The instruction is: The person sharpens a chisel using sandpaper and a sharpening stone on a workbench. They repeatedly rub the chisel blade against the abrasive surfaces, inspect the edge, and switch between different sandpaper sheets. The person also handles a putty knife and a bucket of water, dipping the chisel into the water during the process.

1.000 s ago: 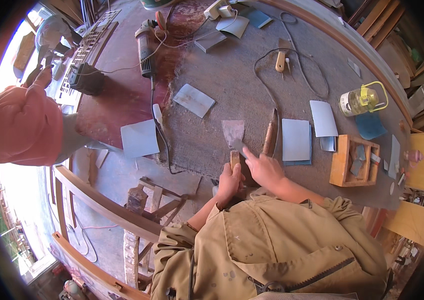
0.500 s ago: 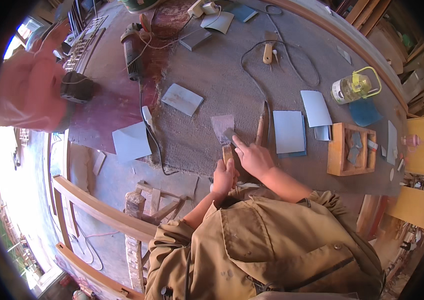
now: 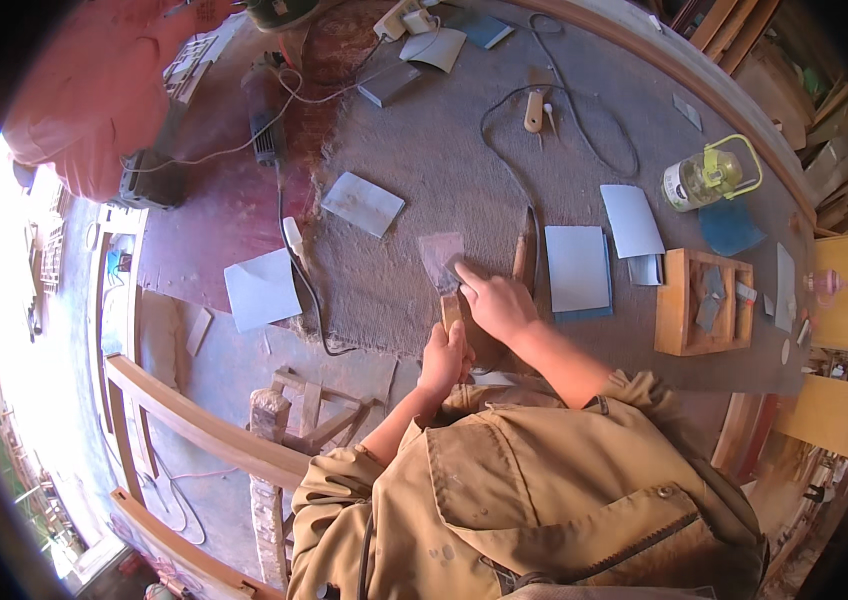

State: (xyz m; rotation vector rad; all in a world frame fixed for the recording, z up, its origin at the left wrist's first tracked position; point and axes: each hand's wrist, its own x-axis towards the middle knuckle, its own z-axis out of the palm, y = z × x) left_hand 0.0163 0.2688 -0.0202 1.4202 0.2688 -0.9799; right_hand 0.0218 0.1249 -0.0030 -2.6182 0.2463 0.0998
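My left hand is closed around the wooden handle of a putty knife, whose wide blade points away from me over the cloth-covered table. With its fingers pressed together, my right hand holds a small dark grey piece against the right side of the blade. That piece could be folded sandpaper; most of it is hidden under the fingertips. Just beyond my right hand lies a pointed wooden-handled tool. Light sheets of sandpaper are stacked to its right.
A wooden divided box holds grey scraps. Behind it stands a clear bottle with a yellow-green handle. A power tool and cords lie at the far left, near a person in a red top. A wooden frame stands at the near left.
The person in red has shifted right and leans further over the table. My right fingers have slid a little down the blade, toward the handle. My left hand keeps its grip.
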